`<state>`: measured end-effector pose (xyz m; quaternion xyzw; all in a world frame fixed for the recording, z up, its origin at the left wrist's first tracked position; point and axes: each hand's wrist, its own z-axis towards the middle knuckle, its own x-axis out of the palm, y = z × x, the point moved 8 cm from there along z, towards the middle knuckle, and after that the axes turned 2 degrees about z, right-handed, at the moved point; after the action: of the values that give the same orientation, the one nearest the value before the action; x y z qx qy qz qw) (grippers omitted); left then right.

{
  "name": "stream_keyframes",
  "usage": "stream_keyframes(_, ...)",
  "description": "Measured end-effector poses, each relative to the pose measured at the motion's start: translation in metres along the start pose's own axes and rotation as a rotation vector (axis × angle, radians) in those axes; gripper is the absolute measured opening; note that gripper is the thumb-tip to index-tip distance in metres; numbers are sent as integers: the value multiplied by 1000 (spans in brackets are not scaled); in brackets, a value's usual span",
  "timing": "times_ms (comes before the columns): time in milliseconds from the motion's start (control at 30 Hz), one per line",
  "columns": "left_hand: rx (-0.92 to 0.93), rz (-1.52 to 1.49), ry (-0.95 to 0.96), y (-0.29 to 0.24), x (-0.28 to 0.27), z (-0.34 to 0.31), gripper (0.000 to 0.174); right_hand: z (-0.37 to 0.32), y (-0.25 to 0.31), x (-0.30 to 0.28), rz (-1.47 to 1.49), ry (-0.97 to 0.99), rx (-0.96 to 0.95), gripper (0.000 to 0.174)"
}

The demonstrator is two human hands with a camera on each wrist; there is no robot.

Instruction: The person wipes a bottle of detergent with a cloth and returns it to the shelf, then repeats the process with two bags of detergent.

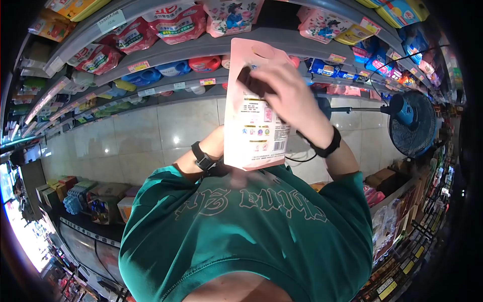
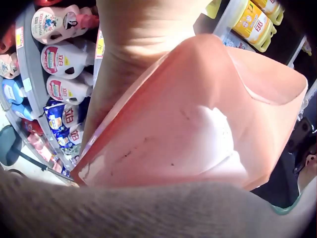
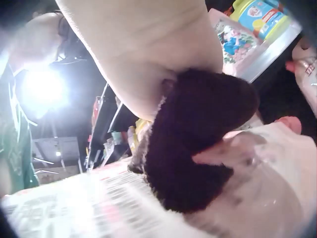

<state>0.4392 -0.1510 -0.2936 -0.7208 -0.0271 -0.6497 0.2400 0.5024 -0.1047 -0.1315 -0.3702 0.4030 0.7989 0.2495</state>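
Note:
A pink refill pouch [image 1: 246, 133] with a white printed back stands upright in front of the chest. My left hand [image 1: 217, 140] holds it from behind; its fingers are hidden by the pouch. In the left wrist view, the plain pink side of the pouch [image 2: 163, 139] lies close against that hand. My right hand [image 1: 293, 95] grips a dark brown cloth [image 3: 193, 124] against the printed face, near the upper part of the pouch. The hand is blurred in the head view, where a dark strip of the cloth [image 1: 247, 80] shows under the fingers.
Shelves ahead hold red detergent pouches [image 1: 178, 24], flowered pouches [image 1: 232, 17] and blue bottles [image 1: 143, 77]. A standing fan [image 1: 412, 123] is on the right. Boxed goods [image 1: 105, 199] sit on a low display at the left. Pale floor tiles [image 1: 191, 118] lie between.

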Motion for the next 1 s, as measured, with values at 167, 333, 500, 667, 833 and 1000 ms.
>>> stream_keyframes(167, -2, -14, -5, 3, 0, -1, 59, 2, -61, -26, 203, -241, 296, 22)
stream_keyframes(333, 25, -4, -13, -5, -1, 5, 58, -14, -31, -11, 254, -77, 280, 24)
stream_keyframes(500, 16, -3, -20, -9, -5, 3, 58, -41, 36, 27, 507, 196, 97, 32)
stream_keyframes(667, 0, -8, -14, -6, -6, 1, 57, -55, 57, 29, 433, 148, -61, 45)
stream_keyframes(833, -15, 4, -10, -11, -4, 13, 56, -37, -28, -22, 92, -176, 218, 37)
stream_keyframes(1000, -41, 18, -9, -8, -3, 27, 56, -42, -75, -41, 140, -315, 434, 23)
